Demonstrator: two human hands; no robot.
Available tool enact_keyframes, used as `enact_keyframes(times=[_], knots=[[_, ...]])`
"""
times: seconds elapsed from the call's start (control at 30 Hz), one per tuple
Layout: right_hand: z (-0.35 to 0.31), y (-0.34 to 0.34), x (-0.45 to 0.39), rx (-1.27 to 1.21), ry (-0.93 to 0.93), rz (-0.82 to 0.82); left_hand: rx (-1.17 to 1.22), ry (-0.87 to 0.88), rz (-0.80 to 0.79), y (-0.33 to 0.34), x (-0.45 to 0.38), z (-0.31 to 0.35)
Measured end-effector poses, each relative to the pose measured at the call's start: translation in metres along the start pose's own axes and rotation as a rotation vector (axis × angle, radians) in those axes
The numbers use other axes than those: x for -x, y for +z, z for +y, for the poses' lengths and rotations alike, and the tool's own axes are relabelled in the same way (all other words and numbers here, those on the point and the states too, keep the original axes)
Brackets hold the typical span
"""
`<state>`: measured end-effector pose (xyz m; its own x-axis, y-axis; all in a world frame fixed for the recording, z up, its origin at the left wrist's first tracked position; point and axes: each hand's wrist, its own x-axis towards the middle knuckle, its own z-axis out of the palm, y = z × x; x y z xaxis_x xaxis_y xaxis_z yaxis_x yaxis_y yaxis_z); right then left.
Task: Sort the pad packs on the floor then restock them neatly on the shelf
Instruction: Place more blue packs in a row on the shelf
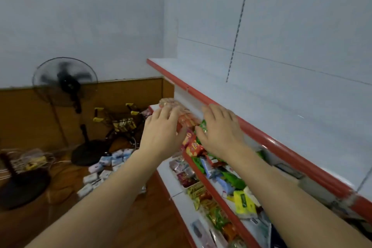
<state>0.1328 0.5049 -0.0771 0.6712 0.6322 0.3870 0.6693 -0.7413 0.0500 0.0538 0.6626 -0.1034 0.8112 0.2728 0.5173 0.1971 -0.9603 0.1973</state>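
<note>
Reaching under the upper shelf (261,133), left hand (161,133) and right hand (219,133) lie flat-fingered on snack packets (185,119), clamping nothing, while pad packs (104,167) sit on the floor (60,217) well below-left of the grip, apparently unsorted, restocking not yet begun.

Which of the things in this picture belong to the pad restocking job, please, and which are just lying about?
Job:
- pad packs lying on the floor
- shelf with red edges
- left hand and right hand, both at the shelf

Lying about:
- standing fan
- wire baskets
- snack packets on the lower shelves
</note>
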Motion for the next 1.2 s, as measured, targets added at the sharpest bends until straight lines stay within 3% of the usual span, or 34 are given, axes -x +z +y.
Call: enact_keyframes(times=[0.33, 0.8, 1.2], knots=[[-0.131, 0.13, -0.104, -0.162, -0.265, -0.102, -0.146, -0.29, -0.156, 0.034, 0.011, -0.188], [-0.2, 0.34, -0.285, -0.184, -0.419, -0.333, -0.128, -0.49, -0.45, 0.174, -0.073, -0.36], [-0.25, 0.567, -0.384, -0.043, -0.348, -0.694, -0.049, -0.624, -0.737, 0.375, -0.109, -0.542]])
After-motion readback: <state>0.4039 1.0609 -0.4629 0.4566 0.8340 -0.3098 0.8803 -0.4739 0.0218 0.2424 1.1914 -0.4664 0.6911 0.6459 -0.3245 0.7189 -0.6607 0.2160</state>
